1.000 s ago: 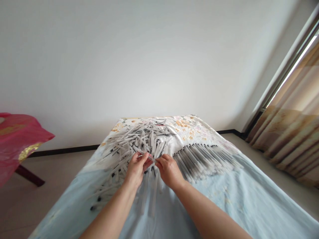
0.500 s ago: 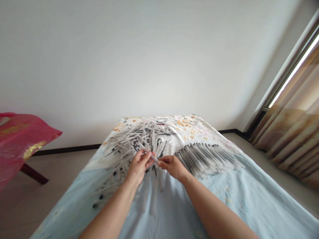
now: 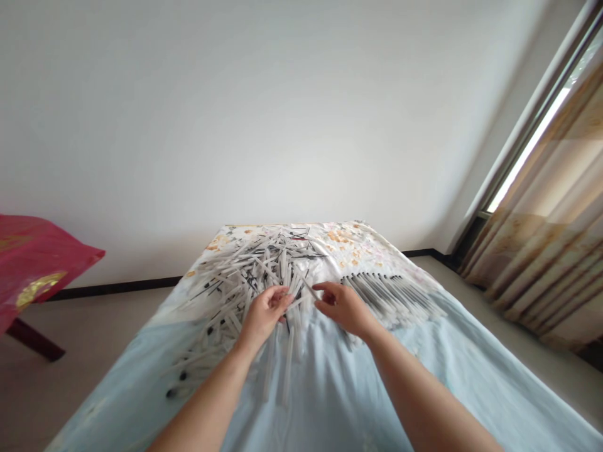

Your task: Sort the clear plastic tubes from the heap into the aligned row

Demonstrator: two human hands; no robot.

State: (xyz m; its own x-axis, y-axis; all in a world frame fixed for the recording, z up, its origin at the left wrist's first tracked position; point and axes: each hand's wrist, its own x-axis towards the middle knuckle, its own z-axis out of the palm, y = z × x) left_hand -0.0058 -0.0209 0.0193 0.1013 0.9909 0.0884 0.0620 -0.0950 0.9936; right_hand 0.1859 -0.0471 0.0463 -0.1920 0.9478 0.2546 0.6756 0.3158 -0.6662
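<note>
A loose pile of white pen tubes [image 3: 264, 263] with some black parts lies on a pale blue flowered cloth [image 3: 443, 376]. My left hand [image 3: 264, 312] rests at the near edge of the pile, its fingers curled; what they hold is hidden. My right hand [image 3: 345, 307] is a little apart to the right, with thumb and fingers pinched on one thin white tube [image 3: 309, 290]. Just right of that hand lies a neat row of dark-tipped pens [image 3: 391, 290], side by side.
The cloth covers a long surface running away from me toward a white wall. A red cloth with gold trim [image 3: 32, 270] hangs over furniture at the left. Beige curtains [image 3: 551, 270] and a window frame stand at the right. Bare floor lies on both sides.
My hands, joined on one white tube before, have drawn apart. The right hand has moved right toward the neat row, and the left has dropped onto the pile.
</note>
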